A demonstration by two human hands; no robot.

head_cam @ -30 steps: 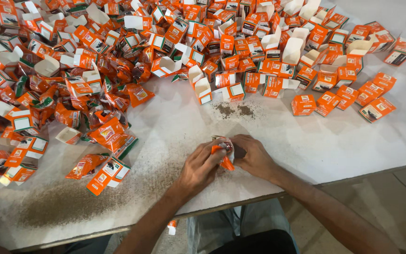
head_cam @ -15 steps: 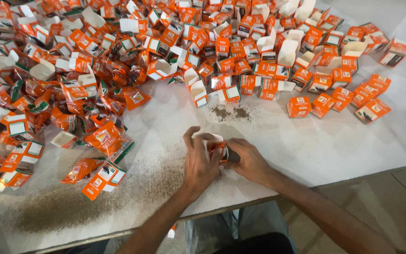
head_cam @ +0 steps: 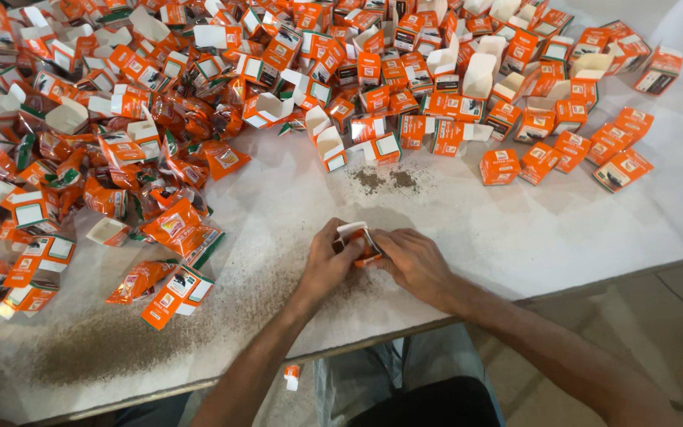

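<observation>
Both hands meet near the front edge of a white table (head_cam: 563,237). My left hand (head_cam: 327,265) and my right hand (head_cam: 411,261) together grip one small orange and white carton (head_cam: 360,239), whose white top flaps stand open between my fingers. Dark brown powder (head_cam: 160,332) is strewn over the tabletop to the left of my hands. Two small dark heaps of powder (head_cam: 385,179) lie just beyond the carton.
Several orange and white cartons (head_cam: 405,87), many with open flaps, cover the far half of the table. Crumpled orange foil pouches (head_cam: 179,225) pile up at the left. Closed cartons (head_cam: 563,150) sit at the right. One carton (head_cam: 291,375) lies on the floor below the edge.
The carton in my hands has been turned and lifted a little, its white flaps now upward. My hands shifted slightly along the table edge.
</observation>
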